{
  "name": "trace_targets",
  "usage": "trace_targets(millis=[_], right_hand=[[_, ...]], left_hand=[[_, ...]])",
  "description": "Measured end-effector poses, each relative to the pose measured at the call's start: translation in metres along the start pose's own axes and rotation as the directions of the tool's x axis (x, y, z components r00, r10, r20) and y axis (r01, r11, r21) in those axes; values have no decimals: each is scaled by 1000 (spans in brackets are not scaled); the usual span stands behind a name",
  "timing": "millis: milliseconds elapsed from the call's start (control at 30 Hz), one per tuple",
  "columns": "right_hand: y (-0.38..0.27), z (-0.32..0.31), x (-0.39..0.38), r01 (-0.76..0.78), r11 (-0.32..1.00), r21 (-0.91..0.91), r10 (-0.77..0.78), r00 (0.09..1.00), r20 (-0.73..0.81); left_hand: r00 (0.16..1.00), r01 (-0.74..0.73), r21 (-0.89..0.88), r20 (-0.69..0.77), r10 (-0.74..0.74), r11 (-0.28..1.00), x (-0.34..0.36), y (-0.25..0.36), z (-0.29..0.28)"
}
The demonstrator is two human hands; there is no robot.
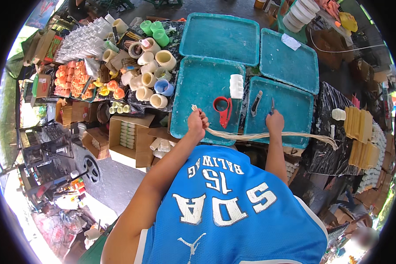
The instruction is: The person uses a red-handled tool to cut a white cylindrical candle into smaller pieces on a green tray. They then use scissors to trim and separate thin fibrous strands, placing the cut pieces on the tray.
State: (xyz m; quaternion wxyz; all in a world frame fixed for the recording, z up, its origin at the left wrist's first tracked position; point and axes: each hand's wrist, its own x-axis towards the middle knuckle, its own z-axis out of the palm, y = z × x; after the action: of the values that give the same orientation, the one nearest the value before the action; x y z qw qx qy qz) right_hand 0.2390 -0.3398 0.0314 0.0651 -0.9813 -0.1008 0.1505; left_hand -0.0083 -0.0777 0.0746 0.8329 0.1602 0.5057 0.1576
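My left hand [198, 121] is closed around a bundle of long cream cords [259, 135], with the short ends poking up above the fist and the rest trailing rightward across the front teal trays. My right hand [274, 120] grips scissors [272, 108] with dark blue handles, blades pointing away from me, over the right tray [297, 105]. Between my hands lie a red tape dispenser [222, 110] and a box cutter [256, 103]. A white ribbed cylinder [236, 86] stands at the back of the left front tray [189, 77].
Two more teal trays [220, 37] lie behind. To the left are several cylindrical moulds [163, 59], orange and white candle-like pieces [72, 79] and cardboard boxes [130, 132]. To the right, stacks of yellow sheets [356, 127] sit on black plastic sheeting [321, 154]; a white cable [347, 49] runs behind.
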Motion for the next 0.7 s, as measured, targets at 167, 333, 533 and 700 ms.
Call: trace_targets(millis=[167,333,533,700], right_hand=[[-95,-23,18,150,986,70,-145,987,-67],[-176,10,30,234,972,40,-235,971,46],[-163,-2,32,250,905,344,-272,962,15],[-158,-44,-65,332,369,868,-617,786,-38]], left_hand=[[987,-76,14,142,73,997,-4,5,-11],[967,-114,84,236,92,990,-8,23,8],[930,-111,108,362,66,988,2,24,-2],[907,-191,126,402,126,973,2,21,3]])
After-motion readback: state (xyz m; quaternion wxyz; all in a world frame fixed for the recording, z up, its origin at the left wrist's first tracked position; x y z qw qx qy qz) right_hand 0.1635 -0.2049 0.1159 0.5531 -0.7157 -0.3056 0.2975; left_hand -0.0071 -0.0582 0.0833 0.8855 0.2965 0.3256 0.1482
